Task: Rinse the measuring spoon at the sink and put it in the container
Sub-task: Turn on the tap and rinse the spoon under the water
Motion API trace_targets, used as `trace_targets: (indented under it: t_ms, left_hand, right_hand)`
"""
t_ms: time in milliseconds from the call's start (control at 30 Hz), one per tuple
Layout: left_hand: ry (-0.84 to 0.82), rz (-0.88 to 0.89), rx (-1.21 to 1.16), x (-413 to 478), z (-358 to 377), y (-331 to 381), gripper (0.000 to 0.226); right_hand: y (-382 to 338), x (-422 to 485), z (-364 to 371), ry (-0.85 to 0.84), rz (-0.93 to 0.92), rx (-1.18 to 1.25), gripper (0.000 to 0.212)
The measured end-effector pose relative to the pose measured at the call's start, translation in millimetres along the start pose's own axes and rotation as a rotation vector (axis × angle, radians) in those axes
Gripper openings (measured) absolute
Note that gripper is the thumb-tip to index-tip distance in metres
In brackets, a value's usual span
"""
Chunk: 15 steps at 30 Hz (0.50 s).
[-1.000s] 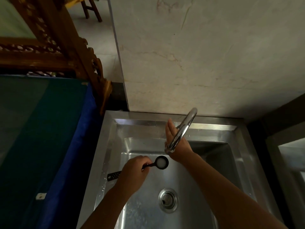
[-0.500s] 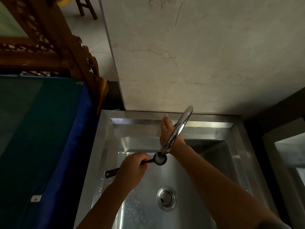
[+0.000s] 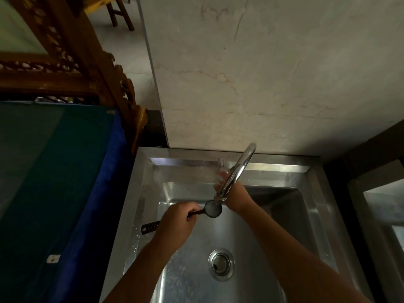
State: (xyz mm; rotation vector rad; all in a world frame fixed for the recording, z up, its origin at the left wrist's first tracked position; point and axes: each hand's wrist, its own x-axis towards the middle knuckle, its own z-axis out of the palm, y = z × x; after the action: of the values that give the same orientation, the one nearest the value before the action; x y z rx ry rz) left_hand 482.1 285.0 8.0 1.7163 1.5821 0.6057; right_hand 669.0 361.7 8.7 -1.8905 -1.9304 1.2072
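A black measuring spoon is held level over the steel sink, its round bowl right under the mouth of the curved chrome faucet and full of whitish water. My left hand is shut on the middle of its handle; the perforated handle end sticks out to the left. My right hand reaches behind the faucet spout toward the back ledge, fingers blurred and partly hidden by the spout. No container is in view.
The drain lies in the basin's middle. A table under green and blue cloth borders the sink's left side, with carved wooden furniture behind it. A marble wall rises behind the sink.
The spoon's bowl has moved from below and left of the spout to directly under its mouth. My right hand has reached further back behind the faucet.
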Motion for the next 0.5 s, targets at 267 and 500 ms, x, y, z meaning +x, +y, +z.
trace_targets:
  t_ms: [267,500]
  left_hand:
    - [0.009,0.008,0.052,-0.3,-4.5,15.7,0.014]
    - [0.008,0.022,0.207,-2.3,-5.4,35.5,0.002]
  right_hand:
    - [17.4,-48.6,32.1,-0.069,0.338,1.068,0.044]
    - [-16.3,-47.7,43.3,-0.043,0.367,1.616,0.04]
